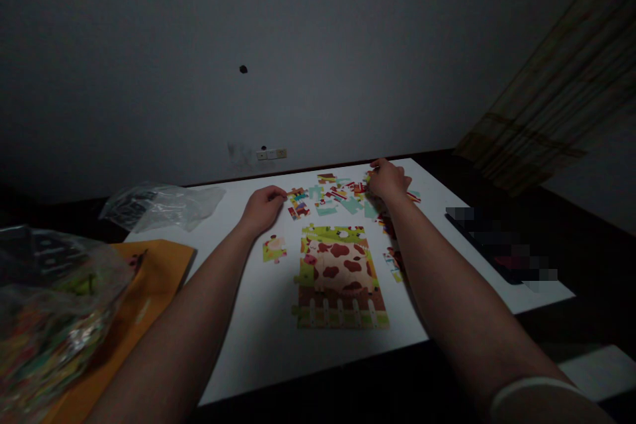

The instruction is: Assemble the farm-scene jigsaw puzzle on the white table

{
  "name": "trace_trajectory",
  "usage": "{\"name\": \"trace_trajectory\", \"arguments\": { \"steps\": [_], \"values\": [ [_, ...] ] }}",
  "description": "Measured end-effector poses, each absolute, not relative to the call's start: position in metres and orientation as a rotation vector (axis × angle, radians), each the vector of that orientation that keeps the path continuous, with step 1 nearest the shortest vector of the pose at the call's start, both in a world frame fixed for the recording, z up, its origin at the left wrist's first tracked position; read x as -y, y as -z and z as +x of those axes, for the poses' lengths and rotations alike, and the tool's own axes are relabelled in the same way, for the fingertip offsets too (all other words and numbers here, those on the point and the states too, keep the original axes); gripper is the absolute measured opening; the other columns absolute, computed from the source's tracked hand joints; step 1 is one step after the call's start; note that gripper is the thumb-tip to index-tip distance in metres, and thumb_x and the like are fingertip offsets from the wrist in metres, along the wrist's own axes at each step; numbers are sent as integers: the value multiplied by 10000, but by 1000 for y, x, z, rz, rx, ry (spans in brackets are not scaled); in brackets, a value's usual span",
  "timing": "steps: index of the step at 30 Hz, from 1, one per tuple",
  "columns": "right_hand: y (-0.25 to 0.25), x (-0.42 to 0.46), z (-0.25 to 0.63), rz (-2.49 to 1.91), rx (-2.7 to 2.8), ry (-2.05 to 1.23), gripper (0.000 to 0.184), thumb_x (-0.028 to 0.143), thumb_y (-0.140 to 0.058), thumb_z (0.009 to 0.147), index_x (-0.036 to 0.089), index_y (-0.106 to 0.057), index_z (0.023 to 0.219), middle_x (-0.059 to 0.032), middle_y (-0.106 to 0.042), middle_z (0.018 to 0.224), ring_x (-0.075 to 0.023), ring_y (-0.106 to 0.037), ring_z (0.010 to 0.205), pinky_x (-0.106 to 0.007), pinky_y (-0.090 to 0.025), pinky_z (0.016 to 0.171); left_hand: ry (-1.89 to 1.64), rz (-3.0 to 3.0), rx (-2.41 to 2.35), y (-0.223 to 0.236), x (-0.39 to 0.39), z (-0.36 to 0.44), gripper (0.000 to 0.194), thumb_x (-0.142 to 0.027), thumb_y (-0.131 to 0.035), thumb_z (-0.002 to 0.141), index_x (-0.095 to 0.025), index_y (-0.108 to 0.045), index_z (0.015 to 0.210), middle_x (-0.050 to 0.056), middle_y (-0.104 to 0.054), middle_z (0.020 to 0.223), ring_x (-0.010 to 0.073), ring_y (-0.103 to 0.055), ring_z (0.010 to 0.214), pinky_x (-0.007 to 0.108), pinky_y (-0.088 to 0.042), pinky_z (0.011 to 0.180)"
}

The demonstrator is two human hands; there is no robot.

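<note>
A partly joined jigsaw puzzle (342, 278) lies flat near the front of the white table, showing a brown-spotted cow behind a fence. Loose puzzle pieces (354, 205) are scattered beyond it, some overlapping. My left hand (263, 210) rests at the left of this spread, fingers curled and tips at the edge of a brownish piece (297, 193); whether they grip it is hidden. At the far right of the pieces, my right hand (390, 180) is closed on a small yellowish puzzle piece (368, 177), partly covered by the fingers. A single green-and-pink piece (275, 249) lies left of the cow.
Clear plastic bags (163, 207) lie at the table's left. An orange envelope (161, 262) and a bag of more pieces (54, 338) are at the near left. A dark flat object (489, 245), partly blurred out, lies along the right edge. A wall stands behind the table (253, 318).
</note>
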State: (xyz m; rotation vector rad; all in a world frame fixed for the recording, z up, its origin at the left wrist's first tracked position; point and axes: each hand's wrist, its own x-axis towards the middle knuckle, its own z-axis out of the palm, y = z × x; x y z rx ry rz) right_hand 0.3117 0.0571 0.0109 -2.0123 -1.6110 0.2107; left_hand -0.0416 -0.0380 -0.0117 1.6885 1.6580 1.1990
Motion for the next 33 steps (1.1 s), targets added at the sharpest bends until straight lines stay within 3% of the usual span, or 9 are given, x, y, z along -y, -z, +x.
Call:
{"name": "trace_trajectory", "arguments": {
  "steps": [9,23,33],
  "values": [
    [-5,-62,314,-2008,1617,-177,360,220,-643,987,276,-782,1314,-169,-754,1342,-417,-586,1336,-608,-415,1095,-1194,1679,-1652,9,39,-40,180,-348,-673,824,-243,-809,879,58,-843,946,274,-753,938,416,-558,974],
    [-10,-57,311,-2037,1649,-191,383,230,-651,1003,235,-769,1367,-201,-726,1418,-457,-584,1386,-667,-434,1116,-1194,1680,-1662,12,37,-42,183,-331,-674,832,-243,-823,893,58,-846,962,276,-759,945,423,-565,985],
    [-12,-53,307,-2088,1665,-167,376,257,-631,1040,258,-757,1394,-192,-712,1444,-422,-586,1399,-598,-444,1118,-1189,1705,-1663,12,37,-43,221,-328,-650,814,-232,-825,907,76,-852,1001,291,-772,987,438,-561,1006]
  ]
}}
